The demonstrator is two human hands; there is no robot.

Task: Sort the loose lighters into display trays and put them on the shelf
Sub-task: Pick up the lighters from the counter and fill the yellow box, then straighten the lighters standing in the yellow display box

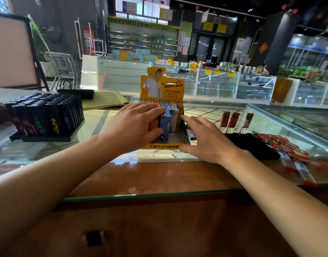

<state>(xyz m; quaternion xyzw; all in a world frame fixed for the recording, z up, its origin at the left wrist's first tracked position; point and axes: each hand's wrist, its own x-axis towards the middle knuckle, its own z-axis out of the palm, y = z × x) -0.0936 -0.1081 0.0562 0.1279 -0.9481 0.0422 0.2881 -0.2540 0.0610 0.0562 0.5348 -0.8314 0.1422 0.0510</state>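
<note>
Lighters (166,118), slim upright plastic bodies in orange, blue and white, stand packed in a yellow cardboard display tray (163,146) at the centre of a glass counter (96,119); the tray's tall printed backboard rises at 12 o'clock. Left hand (135,125), fingers curled, grips the orange and blue lighters at the tray's left side, thumb against their fronts. Right hand (205,140), fingers spread and relaxed, holds nothing and hovers just beside the tray's right wall; whether it touches the cardboard cannot be told. At 9 o'clock, a black tray of black lighters (46,115), dense rectangular rows with coloured markings. At 3 o'clock, three red-capped clear lighters (233,120) standing upright; a flat black tray (252,145) near them; loose red and clear lighters (289,151) lying scattered at 4 o'clock. Counter surface: glossy glass, with a brown wood-grain band (159,175) along the near edge. Room: shop interior with glass showcases (215,82) and stocked shelving (142,39) at 12 o'clock, wire shopping trolley (61,67) at 10 o'clock.
</note>
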